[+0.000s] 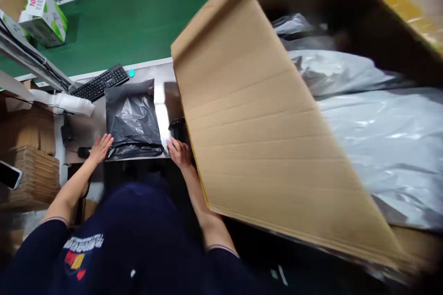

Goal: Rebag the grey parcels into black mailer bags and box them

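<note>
A black plastic mailer bag (133, 117) lies flat on the metal work surface (147, 76) in front of me. My left hand (100, 148) rests at the bag's lower left corner, palm down with its fingers stretched out. Beside that hand is a dark cylindrical object (83, 152). To the right of the bag, my right hand (179, 152) lies at the front edge with its fingers apart. Just behind its fingers is a black object (177, 125), partly hidden by the large cardboard box, so I cannot make out its kind.
The large cardboard box (256, 115) crowds my right arm, with grey plastic packages (384, 138) inside. Behind the surface runs a green conveyor belt (138, 18) bearing a carton (46, 20). A keyboard (102, 83), a phone (10, 175) and stacked cardboard (36, 175) are at left.
</note>
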Tool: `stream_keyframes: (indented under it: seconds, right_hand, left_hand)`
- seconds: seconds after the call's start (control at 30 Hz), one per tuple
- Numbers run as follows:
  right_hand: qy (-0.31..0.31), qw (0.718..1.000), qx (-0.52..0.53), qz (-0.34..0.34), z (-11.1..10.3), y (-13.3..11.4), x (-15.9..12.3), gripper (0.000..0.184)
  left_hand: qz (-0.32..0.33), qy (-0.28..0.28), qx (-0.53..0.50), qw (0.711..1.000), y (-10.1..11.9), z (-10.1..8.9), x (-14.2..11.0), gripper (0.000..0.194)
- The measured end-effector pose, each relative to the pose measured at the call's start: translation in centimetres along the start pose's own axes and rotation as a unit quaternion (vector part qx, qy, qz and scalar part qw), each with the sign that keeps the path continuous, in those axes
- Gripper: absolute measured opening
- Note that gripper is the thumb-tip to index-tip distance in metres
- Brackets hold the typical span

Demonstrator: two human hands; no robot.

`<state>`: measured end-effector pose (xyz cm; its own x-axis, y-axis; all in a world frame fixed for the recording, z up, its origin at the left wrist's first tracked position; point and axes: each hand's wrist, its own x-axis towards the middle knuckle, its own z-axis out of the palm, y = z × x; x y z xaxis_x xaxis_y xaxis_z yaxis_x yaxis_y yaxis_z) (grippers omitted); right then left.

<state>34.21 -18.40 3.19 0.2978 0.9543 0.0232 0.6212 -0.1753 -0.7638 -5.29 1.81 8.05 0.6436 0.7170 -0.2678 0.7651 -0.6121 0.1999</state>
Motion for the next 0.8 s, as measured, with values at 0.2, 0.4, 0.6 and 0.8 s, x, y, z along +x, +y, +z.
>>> stream_keyframes:
  seconds: [0.2,0.4,0.6,0.8]
  right_hand:
    - [-0.07,0.993,-0.071,-0.07,4.8,-0.5,6.7,0.055]
    - [-0.237,0.951,-0.087,-0.177,4.1,1.7,2.4,0.073]
    - [-0.26,0.945,-0.123,-0.155,3.3,-0.4,-0.6,0.073]
    - [-0.089,0.989,0.117,0.029,3.2,-2.2,1.4,0.043]
  left_hand:
    - [0.098,-0.062,0.043,0.992,-1.3,0.2,0.5,0.081]
    - [0.223,-0.201,0.036,0.953,-4.3,-1.0,-0.2,0.092]
    - [0.174,-0.221,-0.078,0.957,-3.6,-1.1,-1.4,0.086]
    - [-0.105,-0.005,-0.445,0.889,-2.0,-2.1,-0.4,0.026]
